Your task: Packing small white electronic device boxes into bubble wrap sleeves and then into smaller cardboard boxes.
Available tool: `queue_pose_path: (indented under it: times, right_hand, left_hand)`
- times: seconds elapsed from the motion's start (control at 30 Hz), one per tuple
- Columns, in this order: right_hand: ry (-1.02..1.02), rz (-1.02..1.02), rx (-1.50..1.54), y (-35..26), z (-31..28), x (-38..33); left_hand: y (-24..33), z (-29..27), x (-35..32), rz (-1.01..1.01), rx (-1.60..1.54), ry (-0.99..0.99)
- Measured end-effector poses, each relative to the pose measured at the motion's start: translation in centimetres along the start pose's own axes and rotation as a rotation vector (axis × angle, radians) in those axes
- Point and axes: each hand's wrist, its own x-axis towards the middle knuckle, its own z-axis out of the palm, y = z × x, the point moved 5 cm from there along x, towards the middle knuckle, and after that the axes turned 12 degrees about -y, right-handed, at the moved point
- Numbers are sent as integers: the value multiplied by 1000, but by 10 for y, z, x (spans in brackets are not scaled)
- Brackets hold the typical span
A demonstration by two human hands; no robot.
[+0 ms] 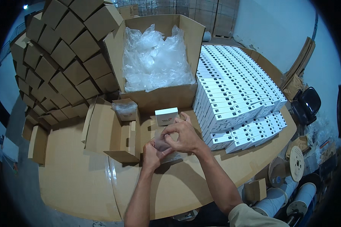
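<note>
My left hand [152,156] and my right hand [182,137] are close together over the cardboard-covered table. A thin clear plastic bag [161,143] stretches between them; the left thumb and fingers pinch it low down, and the right fingers are closed on its upper part. Just beyond my right hand stands a small white box [166,115], which its raised fingers partly overlap. Left of my hands is an open brown carton [119,145] holding a plastic-wrapped item [125,110] at its far end. More clear plastic [173,158] lies beneath my hands.
A large open carton [159,99] full of clear plastic bags [155,60] stands behind. To the right rise stacked rows of white boxes [231,102]. Brown cartons [64,56] are piled at the left. Cable spools [296,163] and a black chair [308,103] stand beyond the table's right edge.
</note>
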Motion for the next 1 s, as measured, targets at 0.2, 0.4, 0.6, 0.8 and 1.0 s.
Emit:
queue_pose_path:
  times: [0.2, 0.4, 0.6, 0.8, 1.0]
  right_hand:
    - [235, 7, 123, 3, -13, -6]
    - [573, -26, 685, 51, 1, -8]
    - [641, 131, 1133, 96, 33, 0]
    - [446, -26, 1108, 96, 40, 4]
    - [450, 39, 989, 101, 43, 5]
  left_hand:
    - [6, -2, -1, 5, 60, 43]
    - [-1, -4, 2, -50, 51, 80]
    - [-9, -10, 5, -38, 60, 107]
    - [-18, -13, 7, -64, 54, 87]
    - [-8, -9, 5, -66, 23, 59]
